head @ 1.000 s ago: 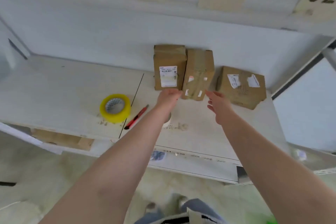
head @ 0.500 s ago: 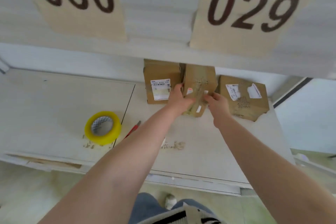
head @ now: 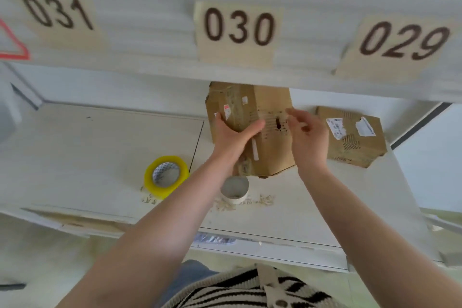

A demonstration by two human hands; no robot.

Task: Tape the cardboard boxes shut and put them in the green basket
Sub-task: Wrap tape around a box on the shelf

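Observation:
A brown cardboard box (head: 271, 150) with old tape and small stickers is lifted and tilted above the white shelf (head: 100, 152). My left hand (head: 232, 137) grips its left side, thumb across the front face. My right hand (head: 310, 140) hovers at the box's right edge with relaxed, slightly bent fingers, holding nothing. A second brown box (head: 355, 142) with torn white labels lies on the shelf to the right. A yellow tape roll (head: 166, 176) lies left of my left forearm. The held box hides whatever stands behind it. No green basket is in view.
A white tape core (head: 235, 190) stands on the shelf just below the held box. An upper shelf edge with number cards 031, 030 (head: 237, 30) and 029 hangs low over the boxes. The shelf's front edge runs across in front of my body.
My left hand took hold of the middle box and lifted it off the shelf toward me. My right hand came off to its right edge. The camera view swung left.

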